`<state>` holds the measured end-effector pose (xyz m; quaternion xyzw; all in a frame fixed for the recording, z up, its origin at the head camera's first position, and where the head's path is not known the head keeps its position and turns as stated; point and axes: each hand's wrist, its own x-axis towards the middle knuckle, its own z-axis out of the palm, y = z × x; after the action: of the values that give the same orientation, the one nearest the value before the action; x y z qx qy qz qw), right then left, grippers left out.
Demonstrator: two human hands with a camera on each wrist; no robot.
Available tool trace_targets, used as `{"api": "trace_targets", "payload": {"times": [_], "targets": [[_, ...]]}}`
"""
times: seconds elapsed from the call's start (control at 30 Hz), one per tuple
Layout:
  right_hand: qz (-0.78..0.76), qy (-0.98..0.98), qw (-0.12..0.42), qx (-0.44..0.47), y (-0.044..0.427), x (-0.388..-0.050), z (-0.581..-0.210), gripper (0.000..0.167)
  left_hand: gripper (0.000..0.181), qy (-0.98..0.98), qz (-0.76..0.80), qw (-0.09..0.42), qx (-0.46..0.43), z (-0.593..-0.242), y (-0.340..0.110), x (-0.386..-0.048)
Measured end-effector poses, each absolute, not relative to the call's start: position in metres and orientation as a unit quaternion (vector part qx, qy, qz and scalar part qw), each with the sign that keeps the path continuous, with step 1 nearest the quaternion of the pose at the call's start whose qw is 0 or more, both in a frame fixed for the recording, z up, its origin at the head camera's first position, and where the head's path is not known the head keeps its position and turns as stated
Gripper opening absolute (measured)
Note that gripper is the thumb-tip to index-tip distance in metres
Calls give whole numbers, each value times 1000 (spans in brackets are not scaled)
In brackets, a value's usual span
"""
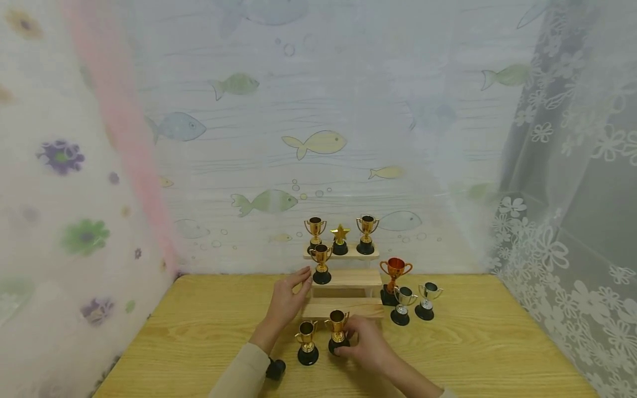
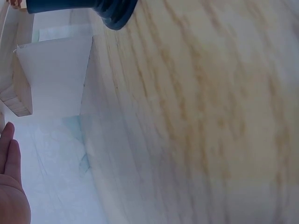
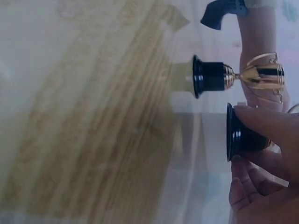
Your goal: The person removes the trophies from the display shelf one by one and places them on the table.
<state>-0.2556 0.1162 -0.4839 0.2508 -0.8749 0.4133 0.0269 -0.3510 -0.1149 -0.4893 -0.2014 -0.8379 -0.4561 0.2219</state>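
My right hand (image 1: 368, 344) pinches a gold trophy cup (image 1: 337, 321) by its black base (image 3: 247, 135), in front of a small stepped wooden stand (image 1: 343, 307). Whether that base touches the table cannot be told. A second gold trophy (image 1: 308, 335) stands just left of it. My left hand (image 1: 288, 297) is at the stand's left side, beside the middle step, its fingers fairly straight and holding nothing. A gold trophy (image 1: 322, 263) stands on that step's left end. The top step carries two gold trophies (image 1: 366, 228) with a gold star trophy (image 1: 340, 237) between them.
Right of the stand are a larger orange-gold trophy (image 1: 396, 270) and two silver trophies (image 1: 405, 299) on the wooden table (image 1: 199, 326). Fish-patterned sheeting (image 1: 278, 121) rises behind the table, and a lace curtain (image 1: 572, 221) hangs at the right.
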Motion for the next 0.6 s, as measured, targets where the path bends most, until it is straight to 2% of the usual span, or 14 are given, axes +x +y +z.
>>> {"api": "trace_targets", "payload": {"times": [0.33,0.6], "targets": [[438,-861,-16,257,112,-248,-488,27,34,-835,-450,240,-206,-490,-114,-352],[443,-852,-47,275,109,-244,-495,26,34,-837,-456,226,-203,-487,-114,-349]]}}
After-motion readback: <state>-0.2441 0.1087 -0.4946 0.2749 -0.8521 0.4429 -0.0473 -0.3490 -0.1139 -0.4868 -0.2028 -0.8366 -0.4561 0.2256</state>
